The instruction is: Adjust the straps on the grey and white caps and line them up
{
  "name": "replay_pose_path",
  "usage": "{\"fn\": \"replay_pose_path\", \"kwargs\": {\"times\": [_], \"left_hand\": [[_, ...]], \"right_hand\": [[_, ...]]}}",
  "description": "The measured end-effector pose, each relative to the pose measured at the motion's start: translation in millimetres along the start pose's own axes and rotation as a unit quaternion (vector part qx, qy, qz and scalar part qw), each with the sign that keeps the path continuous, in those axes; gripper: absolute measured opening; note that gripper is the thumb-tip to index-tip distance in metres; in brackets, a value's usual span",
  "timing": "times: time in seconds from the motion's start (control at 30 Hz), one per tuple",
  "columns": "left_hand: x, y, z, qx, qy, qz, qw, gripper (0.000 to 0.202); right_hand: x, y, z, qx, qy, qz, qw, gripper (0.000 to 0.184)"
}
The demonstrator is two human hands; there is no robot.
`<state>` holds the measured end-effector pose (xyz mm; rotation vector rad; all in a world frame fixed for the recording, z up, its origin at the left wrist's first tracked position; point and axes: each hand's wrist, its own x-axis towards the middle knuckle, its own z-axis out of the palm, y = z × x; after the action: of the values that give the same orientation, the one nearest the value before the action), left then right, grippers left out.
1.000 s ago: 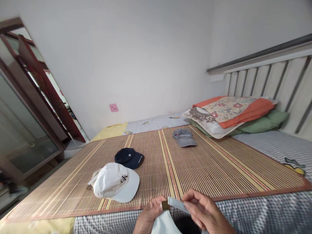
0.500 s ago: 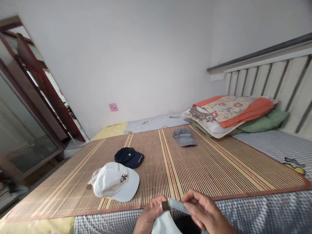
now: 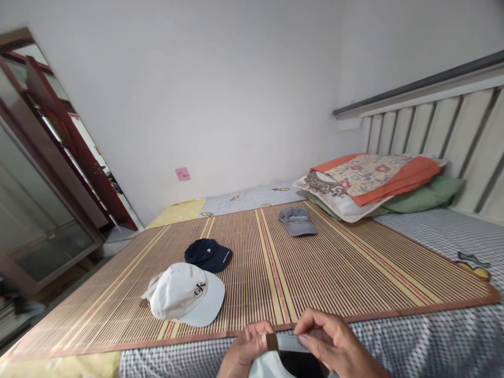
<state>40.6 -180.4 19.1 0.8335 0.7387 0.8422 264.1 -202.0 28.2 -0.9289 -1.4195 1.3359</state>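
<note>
left hand (image 3: 249, 346) and right hand (image 3: 333, 341) pinch the flat whitish strap (image 3: 290, 344) of the pale cloth cap (image 3: 271, 366) by the brown-striped mat's (image 3: 334, 268) near edge; likely light, soft; grip the strap.

Sleeping mat (image 3: 252, 283) has a CK baseball cap (image 3: 177, 289) lower left, second cap (image 3: 207, 254) just behind, third cap (image 3: 298, 221) right-of-center; fourth cap (image 3: 269, 366), bottom center.
</note>
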Motion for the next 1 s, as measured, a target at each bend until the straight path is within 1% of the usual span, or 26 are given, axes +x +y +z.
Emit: {"fn": "replay_pose_path", "kwargs": {"times": [0.1, 0.2, 0.3, 0.43, 0.5, 0.63, 0.77, 0.87, 1.0], "left_hand": [[-1, 2, 5.9, -0.011, -0.006, 0.02, 1.0, 0.059], [-4, 5, 12.1, -0.006, -0.008, 0.025, 1.0, 0.06], [-7, 7, 13.5, 0.014, -0.015, 0.02, 1.0, 0.059], [-6, 6, 8.6, 0.047, -0.022, 0.033, 0.998, 0.062], [-6, 6, 7.9, 0.063, -0.03, 0.045, 0.997, 0.064], [-8, 11, 15.4, 0.085, -0.039, 0.031, 0.995, 0.061], [-12, 16, 22.4, 0.095, -0.046, 0.04, 0.994, 0.056], [-13, 15, 21.6, 0.083, -0.049, 0.046, 0.994, 0.054], [-13, 11, 20.7, 0.081, -0.035, 0.037, 0.995, 0.052]], "right_hand": [[-3, -6, 2, -0.011, 0.028, 0.013, 0.999, 0.033], [-7, -13, 6, -0.016, 0.045, 0.031, 0.998, 0.026], [-6, -16, 7, -0.037, 0.053, 0.012, 0.998, 0.023], [-5, -16, 2, -0.102, 0.052, -0.037, 0.993, 0.021], [-6, -17, 0, -0.138, 0.044, -0.037, 0.989, 0.019], [-9, -18, 0, -0.177, 0.033, -0.029, 0.983, 0.012], [-9, -14, 2, -0.171, 0.041, -0.033, 0.984, 0.015], [-10, -11, 0, -0.148, 0.032, -0.028, 0.988, 0.017], [-12, -10, 0, -0.115, 0.031, -0.014, 0.993, 0.025]]}}
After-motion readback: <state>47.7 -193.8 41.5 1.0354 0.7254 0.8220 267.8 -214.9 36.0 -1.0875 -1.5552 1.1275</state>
